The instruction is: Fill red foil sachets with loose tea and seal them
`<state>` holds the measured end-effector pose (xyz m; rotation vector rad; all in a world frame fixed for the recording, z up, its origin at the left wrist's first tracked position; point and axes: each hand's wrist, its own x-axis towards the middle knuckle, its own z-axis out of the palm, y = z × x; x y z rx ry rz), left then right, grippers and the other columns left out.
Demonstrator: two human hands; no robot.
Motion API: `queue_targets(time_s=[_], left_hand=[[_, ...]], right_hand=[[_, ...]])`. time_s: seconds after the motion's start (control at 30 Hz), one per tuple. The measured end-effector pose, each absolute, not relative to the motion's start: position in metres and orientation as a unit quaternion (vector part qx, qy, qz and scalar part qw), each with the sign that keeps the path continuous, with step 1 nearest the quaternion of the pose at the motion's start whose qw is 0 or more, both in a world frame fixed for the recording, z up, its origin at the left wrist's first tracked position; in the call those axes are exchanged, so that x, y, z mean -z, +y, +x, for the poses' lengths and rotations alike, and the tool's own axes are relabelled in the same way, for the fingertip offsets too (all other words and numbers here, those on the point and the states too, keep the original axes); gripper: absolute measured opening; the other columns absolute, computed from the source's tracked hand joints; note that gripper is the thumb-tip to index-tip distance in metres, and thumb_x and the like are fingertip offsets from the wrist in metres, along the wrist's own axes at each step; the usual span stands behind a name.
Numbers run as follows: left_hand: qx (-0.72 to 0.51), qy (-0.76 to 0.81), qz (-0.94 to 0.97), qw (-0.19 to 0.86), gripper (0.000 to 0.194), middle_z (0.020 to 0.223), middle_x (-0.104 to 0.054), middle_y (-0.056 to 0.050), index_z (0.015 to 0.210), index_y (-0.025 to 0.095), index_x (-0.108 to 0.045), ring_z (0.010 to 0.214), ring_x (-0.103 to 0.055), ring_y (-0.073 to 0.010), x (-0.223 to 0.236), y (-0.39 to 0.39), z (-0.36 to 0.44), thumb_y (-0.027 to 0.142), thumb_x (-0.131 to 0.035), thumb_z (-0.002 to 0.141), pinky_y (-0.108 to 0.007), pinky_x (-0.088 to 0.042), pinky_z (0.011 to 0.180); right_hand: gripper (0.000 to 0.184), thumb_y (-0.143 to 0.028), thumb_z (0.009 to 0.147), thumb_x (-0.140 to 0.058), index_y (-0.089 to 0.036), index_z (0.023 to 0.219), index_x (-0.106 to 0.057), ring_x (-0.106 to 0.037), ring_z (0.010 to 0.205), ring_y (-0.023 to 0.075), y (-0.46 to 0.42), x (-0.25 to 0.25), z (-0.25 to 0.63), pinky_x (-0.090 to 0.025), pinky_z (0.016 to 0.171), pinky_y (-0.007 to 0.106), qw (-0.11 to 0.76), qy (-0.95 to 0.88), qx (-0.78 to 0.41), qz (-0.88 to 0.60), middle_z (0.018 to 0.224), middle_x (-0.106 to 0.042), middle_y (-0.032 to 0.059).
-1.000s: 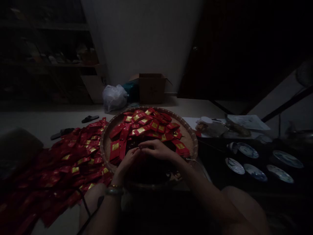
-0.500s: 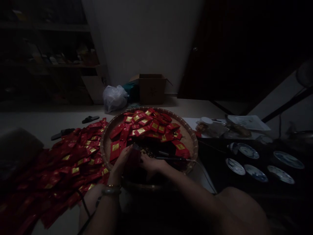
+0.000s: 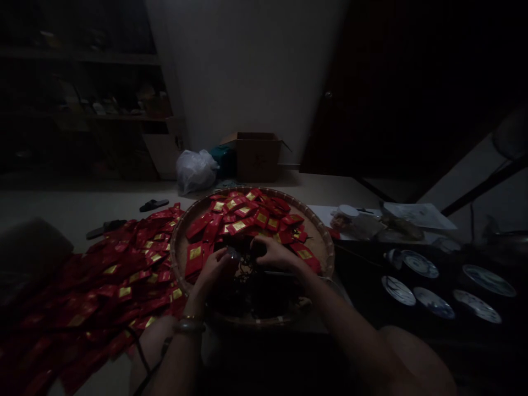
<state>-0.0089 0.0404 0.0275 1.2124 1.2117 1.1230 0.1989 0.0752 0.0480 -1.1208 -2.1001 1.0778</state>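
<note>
Over the near half of a round woven bamboo tray (image 3: 328, 231), my left hand (image 3: 214, 269) is closed around a small packet with a shiny clear top (image 3: 233, 253); its lower part is lost in shadow. Just to the right, my right hand (image 3: 274, 254) has its fingers curled together on what looks like a dark clump of loose leaves (image 3: 258, 249). Dark leafy bits (image 3: 245, 268) show between and below the hands. Red packets with gold labels (image 3: 239, 226) fill the tray's far half. A slim tool (image 3: 274, 273) lies partly hidden beneath my right wrist.
A large heap of red packets (image 3: 136, 275) spreads over the floor on the left, with slippers (image 3: 153, 205) behind. Several patterned dishes (image 3: 433, 302) stand on a dark surface at right. A plastic bag (image 3: 197, 170) and an open cardboard box (image 3: 258, 159) sit by the wall.
My right hand has come up out of the dark pile, its fingers now drawn together beside the packet. My left hand still holds the packet. The view has shifted slightly.
</note>
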Motion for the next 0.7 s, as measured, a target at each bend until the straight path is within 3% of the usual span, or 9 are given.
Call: queue_targets(time_s=[0.1, 0.23, 0.37, 0.53, 0.7], left_hand=[[-0.473, 0.522, 0.524, 0.479, 0.031, 0.073, -0.068, -0.002, 0.076, 0.016, -0.064, 0.073, -0.061, -0.0202, -0.032, 0.039, -0.002, 0.040, -0.064, 0.057, -0.029, -0.048, 0.069], [-0.490, 0.513, 0.539, 0.454, 0.025, 0.071, -0.067, 0.000, 0.076, 0.016, -0.063, 0.070, -0.060, -0.0181, -0.032, 0.036, 0.002, 0.033, -0.064, 0.057, -0.027, -0.047, 0.066], [-0.510, 0.494, 0.537, 0.455, 0.031, 0.077, -0.069, -0.001, 0.082, 0.016, -0.064, 0.078, -0.062, -0.0209, -0.027, 0.038, 0.001, 0.032, -0.066, 0.055, -0.029, -0.048, 0.072], [-0.512, 0.494, 0.525, 0.467, 0.036, 0.080, -0.070, -0.003, 0.081, 0.016, -0.064, 0.082, -0.062, -0.0235, -0.026, 0.040, -0.001, 0.034, -0.069, 0.051, -0.032, -0.048, 0.075], [-0.494, 0.505, 0.529, 0.470, 0.033, 0.073, -0.068, -0.001, 0.079, 0.016, -0.063, 0.076, -0.062, -0.0210, -0.023, 0.041, -0.001, 0.033, -0.070, 0.052, -0.030, -0.048, 0.071]], right_hand=[[0.037, -0.010, 0.060, -0.061, -0.015, 0.097, -0.060, -0.057, 0.078, 0.0139, 0.080, -0.085, 0.200, -0.045, 0.071, 0.024, 0.275, -0.778, -0.409, -0.390, 0.086, -0.062, -0.0021], [0.038, -0.004, 0.060, -0.062, -0.016, 0.096, -0.062, -0.058, 0.085, 0.0155, 0.079, -0.113, 0.185, -0.044, 0.075, 0.025, 0.226, -0.847, -0.347, -0.334, 0.092, -0.064, 0.0001], [0.038, -0.002, 0.061, -0.065, -0.016, 0.095, -0.065, -0.058, 0.086, 0.0174, 0.075, -0.114, 0.170, -0.044, 0.076, 0.027, 0.170, -0.902, -0.260, -0.299, 0.094, -0.064, 0.0034], [0.043, -0.005, 0.064, -0.069, -0.018, 0.105, -0.065, -0.054, 0.098, 0.0204, 0.071, -0.104, 0.166, -0.043, 0.084, 0.031, 0.197, -0.903, -0.223, -0.310, 0.102, -0.061, 0.0058], [0.025, -0.005, 0.073, -0.062, -0.018, 0.093, -0.071, -0.056, 0.083, 0.0155, 0.068, -0.101, 0.170, -0.044, 0.074, 0.026, 0.167, -0.902, -0.215, -0.334, 0.095, -0.058, 0.0055]])
